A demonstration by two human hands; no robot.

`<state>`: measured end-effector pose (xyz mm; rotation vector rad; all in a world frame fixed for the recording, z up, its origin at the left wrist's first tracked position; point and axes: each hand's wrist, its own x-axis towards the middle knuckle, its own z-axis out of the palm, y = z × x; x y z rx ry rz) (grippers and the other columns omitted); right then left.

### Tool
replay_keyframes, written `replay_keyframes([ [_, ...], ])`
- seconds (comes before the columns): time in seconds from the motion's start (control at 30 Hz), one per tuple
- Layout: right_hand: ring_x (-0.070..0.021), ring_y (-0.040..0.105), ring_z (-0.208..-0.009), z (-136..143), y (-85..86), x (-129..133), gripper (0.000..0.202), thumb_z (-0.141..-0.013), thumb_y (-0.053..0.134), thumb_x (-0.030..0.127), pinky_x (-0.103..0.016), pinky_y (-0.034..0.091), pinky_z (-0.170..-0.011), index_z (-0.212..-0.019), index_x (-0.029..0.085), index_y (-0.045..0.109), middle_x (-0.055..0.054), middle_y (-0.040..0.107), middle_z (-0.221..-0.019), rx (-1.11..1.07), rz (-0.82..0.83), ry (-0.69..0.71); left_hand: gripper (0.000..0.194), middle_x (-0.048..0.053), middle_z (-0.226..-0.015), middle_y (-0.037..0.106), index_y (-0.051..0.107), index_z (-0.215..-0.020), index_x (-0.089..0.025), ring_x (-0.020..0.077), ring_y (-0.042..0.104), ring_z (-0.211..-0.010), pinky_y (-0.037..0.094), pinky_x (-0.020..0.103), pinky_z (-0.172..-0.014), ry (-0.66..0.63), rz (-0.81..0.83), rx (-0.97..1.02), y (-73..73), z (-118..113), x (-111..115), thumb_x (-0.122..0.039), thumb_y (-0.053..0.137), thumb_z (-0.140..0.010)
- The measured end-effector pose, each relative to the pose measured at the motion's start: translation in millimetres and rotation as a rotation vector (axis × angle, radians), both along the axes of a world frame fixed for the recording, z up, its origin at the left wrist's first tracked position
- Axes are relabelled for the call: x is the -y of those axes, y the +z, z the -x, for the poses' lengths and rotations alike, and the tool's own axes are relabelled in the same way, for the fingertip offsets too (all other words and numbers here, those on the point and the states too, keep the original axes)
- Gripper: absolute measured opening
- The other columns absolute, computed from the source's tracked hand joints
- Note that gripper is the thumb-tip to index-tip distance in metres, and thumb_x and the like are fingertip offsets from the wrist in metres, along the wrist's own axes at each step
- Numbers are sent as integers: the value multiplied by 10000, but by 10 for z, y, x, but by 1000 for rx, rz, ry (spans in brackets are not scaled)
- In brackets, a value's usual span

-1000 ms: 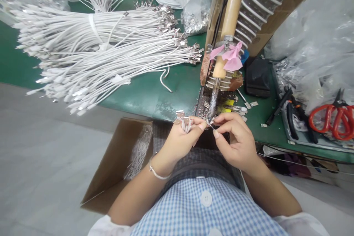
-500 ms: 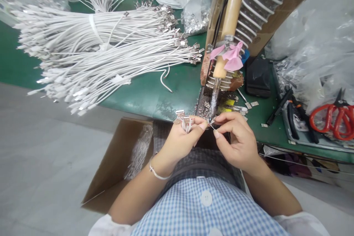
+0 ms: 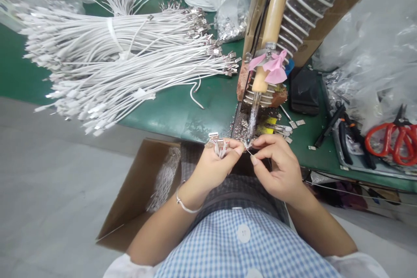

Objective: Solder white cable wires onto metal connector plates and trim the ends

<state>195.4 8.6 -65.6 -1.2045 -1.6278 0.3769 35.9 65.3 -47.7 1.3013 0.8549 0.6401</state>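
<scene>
My left hand point(image 3: 213, 165) is closed around several short white USB cables, whose metal USB plugs point(image 3: 213, 135) stick up above the fist. Its thumb and forefinger pinch a small piece right at the tip of a soldering iron point(image 3: 259, 79), which is fixed pointing downward and has a wooden handle. Across from it, my right hand point(image 3: 278, 167) pinches a thin strand of solder wire point(image 3: 249, 151) between thumb and fingers, close to the same tip. The piece at the tip is too small and covered to make out clearly.
Bundled white USB cables point(image 3: 130, 61) cover the left of the green table point(image 3: 169, 117). Behind the iron is a ribbed hose point(image 3: 312, 4). Red-handled scissors point(image 3: 392, 139) and pliers point(image 3: 345, 139) lie right, near a black box point(image 3: 304, 91). Below left stands a cardboard box point(image 3: 130, 195).
Both hands stay at the iron's tip with almost no movement. My right fingers have shifted very slightly; the whole view has moved a little.
</scene>
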Motion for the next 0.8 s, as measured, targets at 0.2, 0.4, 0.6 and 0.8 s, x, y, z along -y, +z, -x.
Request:
replay_keyframes([
  [0.2, -73, 555, -994, -15, 15, 52, 115, -819, 585, 38, -206, 470, -904, -846, 136, 532, -45, 548, -1026, -23, 21, 20, 242, -61, -517, 349, 471, -686, -144, 47, 311, -450, 242, 184, -423, 2, 19, -32, -10, 39, 32, -250, 508, -901],
  [0.4, -69, 566, -921, -70, 62, 277, 152, -831, 554, 6, -201, 489, -819, -891, 143, 526, -27, 573, -948, -140, 133, 186, 340, -9, -565, 478, 570, -707, -114, 85, 431, -522, 349, 225, -524, -68, 113, -102, -128, 167, 207, -383, 547, -914],
  [0.6, -53, 510, -699, -45, 92, 362, 128, -879, 550, 61, -163, 430, -601, -947, 169, 534, -2, 535, -800, -229, 223, 211, 331, 17, -695, 486, 539, -652, -122, 108, 476, -632, 391, 245, -609, -206, 87, -100, -184, 196, 357, -348, 578, -891],
  [0.8, -51, 508, -682, 14, 161, 279, 114, -871, 599, 105, -147, 429, -616, -976, 146, 615, -6, 542, -754, -171, 233, 308, 249, 23, -686, 486, 498, -673, -123, 120, 445, -649, 365, 246, -594, -356, 137, -83, -180, 173, 409, -276, 588, -847],
])
